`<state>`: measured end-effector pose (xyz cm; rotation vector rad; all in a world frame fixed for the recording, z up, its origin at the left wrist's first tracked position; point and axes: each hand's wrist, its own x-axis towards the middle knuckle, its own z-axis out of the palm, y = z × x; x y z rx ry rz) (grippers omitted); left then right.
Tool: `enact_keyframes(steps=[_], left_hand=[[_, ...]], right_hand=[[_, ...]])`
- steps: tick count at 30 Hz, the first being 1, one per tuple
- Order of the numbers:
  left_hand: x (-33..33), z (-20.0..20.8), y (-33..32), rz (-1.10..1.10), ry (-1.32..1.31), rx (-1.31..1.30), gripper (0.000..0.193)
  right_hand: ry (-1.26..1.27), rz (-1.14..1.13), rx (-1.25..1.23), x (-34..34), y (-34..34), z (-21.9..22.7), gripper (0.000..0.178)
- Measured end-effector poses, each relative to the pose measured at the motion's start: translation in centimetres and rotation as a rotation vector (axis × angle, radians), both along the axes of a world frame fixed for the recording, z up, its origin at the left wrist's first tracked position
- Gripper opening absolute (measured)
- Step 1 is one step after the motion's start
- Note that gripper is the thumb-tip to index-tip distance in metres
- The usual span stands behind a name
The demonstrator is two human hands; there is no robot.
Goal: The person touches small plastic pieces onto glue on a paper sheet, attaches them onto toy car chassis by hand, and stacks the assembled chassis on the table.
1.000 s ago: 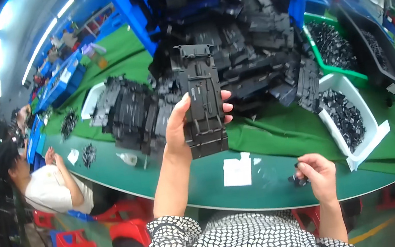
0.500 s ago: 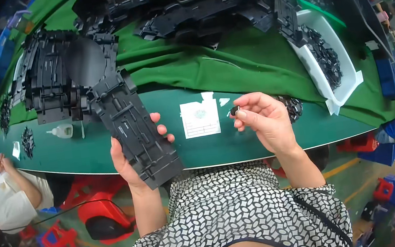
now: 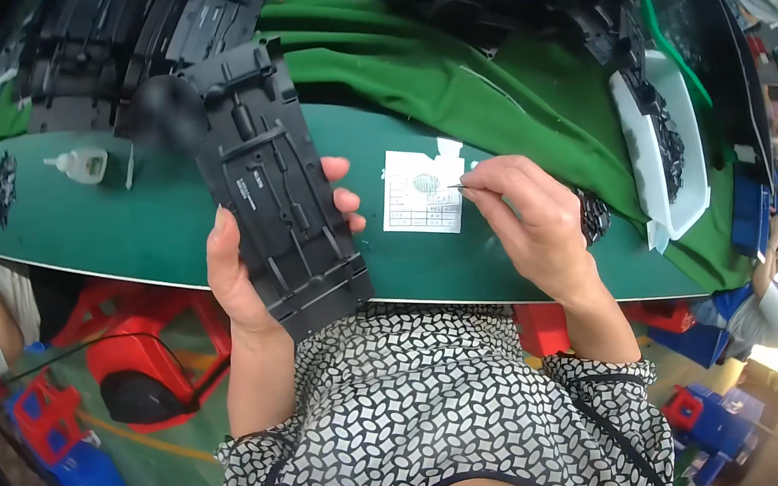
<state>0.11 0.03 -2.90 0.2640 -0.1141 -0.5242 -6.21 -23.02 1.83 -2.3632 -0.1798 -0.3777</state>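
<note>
My left hand grips a long black plastic panel by its two long edges, thumb on the left side and fingertips on the right. Molded ribs and small clips stand out on the panel's upward face. My right hand is closed in a pinch on a small dark piece, mostly hidden by the fingertips. That pinch hovers at the right edge of a white printed paper sheet on the green table. Beside the right hand lies a heap of small black parts, partly covered by the hand.
A white bin of small black parts stands at the right on green cloth. Black panels are stacked along the back. A small white bottle lies at the left. Other people sit at both sides; a red stool stands below.
The view has turned, shifting the table's contents. The panel stands more upright in my left hand. My right hand has tipped over, back upward, with its fingertips closer to the paper.
</note>
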Motion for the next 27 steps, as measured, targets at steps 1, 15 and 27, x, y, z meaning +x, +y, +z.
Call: enact_keyframes(steps=[1, 15, 27], left_hand=[[0.1, -0.1, 0.1, 0.001, -0.020, 0.032, 0.073], [0.1, 0.4, 0.2, -0.016, -0.083, 0.096, 0.073], [0.3, 0.8, 0.3, -0.026, -0.092, 0.194, 0.073]], right_hand=[[-0.096, 0.045, -0.133, 0.4, 0.1, -0.1, 0.014], [-0.088, 0.265, -0.550, 1.2, 0.6, 0.1, 0.029], [0.131, 0.019, -0.078, 1.4, 0.8, -0.5, 0.011]])
